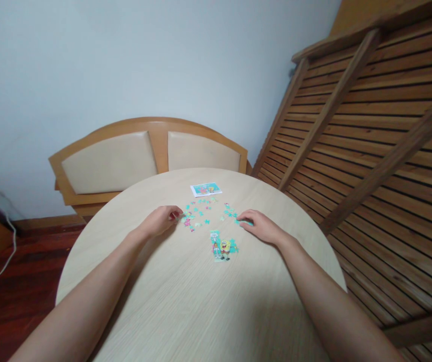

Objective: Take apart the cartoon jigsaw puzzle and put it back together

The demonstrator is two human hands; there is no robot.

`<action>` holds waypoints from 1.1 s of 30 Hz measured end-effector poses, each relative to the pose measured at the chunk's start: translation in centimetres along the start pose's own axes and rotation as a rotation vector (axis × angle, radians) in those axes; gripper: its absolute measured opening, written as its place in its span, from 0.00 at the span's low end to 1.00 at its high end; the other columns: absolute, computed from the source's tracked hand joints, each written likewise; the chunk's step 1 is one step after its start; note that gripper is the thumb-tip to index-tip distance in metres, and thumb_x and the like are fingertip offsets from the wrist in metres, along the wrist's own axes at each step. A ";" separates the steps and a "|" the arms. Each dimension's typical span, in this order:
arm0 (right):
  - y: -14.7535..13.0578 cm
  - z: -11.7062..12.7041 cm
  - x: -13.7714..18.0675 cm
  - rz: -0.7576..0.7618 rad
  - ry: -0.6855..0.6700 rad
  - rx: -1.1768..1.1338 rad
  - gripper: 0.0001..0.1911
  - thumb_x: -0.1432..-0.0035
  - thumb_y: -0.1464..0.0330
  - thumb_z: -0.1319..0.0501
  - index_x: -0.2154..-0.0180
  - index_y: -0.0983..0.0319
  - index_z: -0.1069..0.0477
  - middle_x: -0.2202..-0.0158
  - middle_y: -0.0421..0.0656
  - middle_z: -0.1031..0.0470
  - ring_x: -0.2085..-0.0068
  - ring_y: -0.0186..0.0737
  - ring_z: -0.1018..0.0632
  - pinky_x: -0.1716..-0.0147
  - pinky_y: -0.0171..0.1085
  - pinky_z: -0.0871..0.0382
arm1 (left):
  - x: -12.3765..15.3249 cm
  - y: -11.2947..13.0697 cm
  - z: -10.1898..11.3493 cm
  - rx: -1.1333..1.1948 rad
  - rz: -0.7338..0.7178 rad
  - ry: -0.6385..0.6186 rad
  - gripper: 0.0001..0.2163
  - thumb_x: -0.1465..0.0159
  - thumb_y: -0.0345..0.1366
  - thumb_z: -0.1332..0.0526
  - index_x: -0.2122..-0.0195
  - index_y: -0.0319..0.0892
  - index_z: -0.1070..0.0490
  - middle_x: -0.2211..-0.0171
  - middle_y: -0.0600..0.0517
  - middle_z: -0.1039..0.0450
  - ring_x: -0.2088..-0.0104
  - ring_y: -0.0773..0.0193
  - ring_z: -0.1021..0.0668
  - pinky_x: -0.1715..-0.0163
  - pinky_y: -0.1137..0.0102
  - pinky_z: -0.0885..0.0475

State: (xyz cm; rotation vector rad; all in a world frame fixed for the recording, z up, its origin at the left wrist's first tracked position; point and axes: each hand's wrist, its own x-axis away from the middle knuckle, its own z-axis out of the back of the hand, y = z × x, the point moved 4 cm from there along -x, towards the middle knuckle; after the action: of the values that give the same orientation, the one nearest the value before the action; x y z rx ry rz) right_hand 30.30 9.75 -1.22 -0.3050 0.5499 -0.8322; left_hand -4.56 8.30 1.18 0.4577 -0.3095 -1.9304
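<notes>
A partly joined jigsaw puzzle [224, 247], with a yellow cartoon figure on turquoise, lies flat near the middle of the round table [186, 301]. Beyond it, loose puzzle pieces [201, 213] are scattered in turquoise, pink and yellow. My left hand [163, 219] is at the left edge of these, thumb and fingers pinched on what looks like a small pale puzzle piece [182, 215]. To the right, my right hand [261, 226] rests low with its fingers bent and thumb apart. Its fingertips are at a small group of turquoise pieces [231, 214]; no held piece shows.
A picture card [206, 189] with cartoon figures lies at the far side of the table. Behind stands a padded wooden headboard [155, 146] against the wall. A slatted wooden frame [351, 141] leans at the right, and a white cable [10, 251] hangs at the left.
</notes>
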 end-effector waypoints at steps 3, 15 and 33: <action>0.1 0.0 0.0 0.000 0.000 -0.013 0.11 0.38 0.67 0.39 0.55 0.60 0.22 0.55 0.48 0.21 0.54 0.46 0.23 0.49 0.46 0.30 | 0.0 -0.1 -0.1 -0.034 0.015 0.016 0.12 0.38 0.36 0.42 0.57 0.43 0.23 0.61 0.48 0.19 0.62 0.60 0.20 0.62 0.70 0.28; 0.0 0.1 0.1 -0.006 0.004 -0.029 0.11 0.38 0.68 0.38 0.55 0.60 0.22 0.55 0.48 0.21 0.53 0.46 0.23 0.49 0.46 0.30 | 0.2 -0.1 -0.3 -0.271 0.006 0.013 0.11 0.35 0.41 0.42 0.61 0.47 0.20 0.58 0.48 0.20 0.59 0.56 0.20 0.62 0.68 0.29; -0.2 0.2 0.2 -0.008 0.004 -0.023 0.11 0.38 0.67 0.39 0.55 0.60 0.22 0.55 0.48 0.21 0.53 0.45 0.22 0.48 0.46 0.30 | 0.1 -1.5 -0.6 -0.275 0.098 0.077 0.14 0.35 0.41 0.45 0.58 0.45 0.21 0.58 0.45 0.21 0.58 0.54 0.21 0.61 0.66 0.28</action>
State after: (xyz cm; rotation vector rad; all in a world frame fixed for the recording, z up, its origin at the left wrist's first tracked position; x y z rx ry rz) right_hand 30.39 9.49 -1.01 -0.3267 0.5629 -0.8348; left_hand -5.50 8.81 0.01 0.3272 -0.0145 -1.8213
